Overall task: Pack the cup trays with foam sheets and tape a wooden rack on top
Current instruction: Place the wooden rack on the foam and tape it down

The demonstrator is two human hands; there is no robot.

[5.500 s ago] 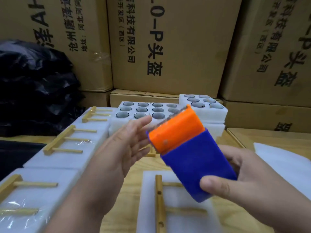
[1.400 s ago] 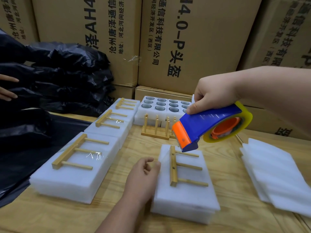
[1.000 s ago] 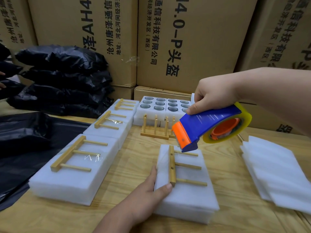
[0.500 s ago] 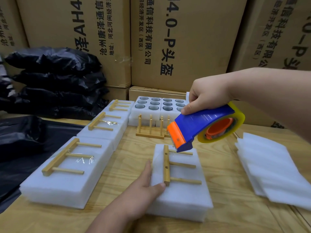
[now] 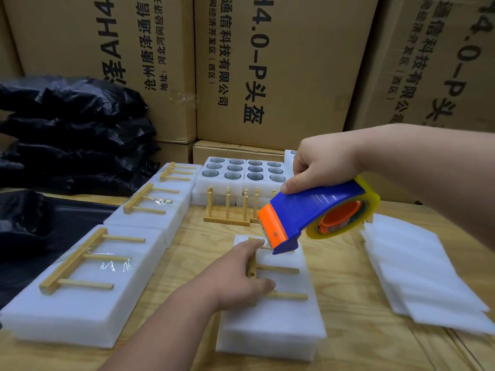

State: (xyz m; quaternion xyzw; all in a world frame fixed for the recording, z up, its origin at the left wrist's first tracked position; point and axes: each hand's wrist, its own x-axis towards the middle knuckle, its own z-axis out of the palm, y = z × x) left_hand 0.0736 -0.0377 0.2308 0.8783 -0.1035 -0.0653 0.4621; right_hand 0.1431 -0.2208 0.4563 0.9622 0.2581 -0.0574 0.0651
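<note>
The right hand [image 5: 322,164] is gripping the blue and orange tape dispenser [image 5: 313,212] from above, fingers curled round its handle, holding it tilted so that the orange cutter end is pointing down and left, just over the far end of the foam pack [image 5: 273,314] lying near the middle of the wooden table [image 5: 345,290]; a wooden rack [image 5: 278,269] is lying flat on that pack, its spine running near to far; the left hand [image 5: 238,279] is resting on the rack's spine, fingers stretched toward the far end, the forefinger reaching a strip of clear tape [image 5: 263,249] at the cutter, the thumb pressing by a rung; to the left, three finished packs [image 5: 88,287] with racks taped on top are sitting in a row; at the far side, cup trays [image 5: 242,172] are showing their round openings, with upright racks [image 5: 227,210] standing just in front; a stack of foam sheets [image 5: 426,274] is lying on the right.
</note>
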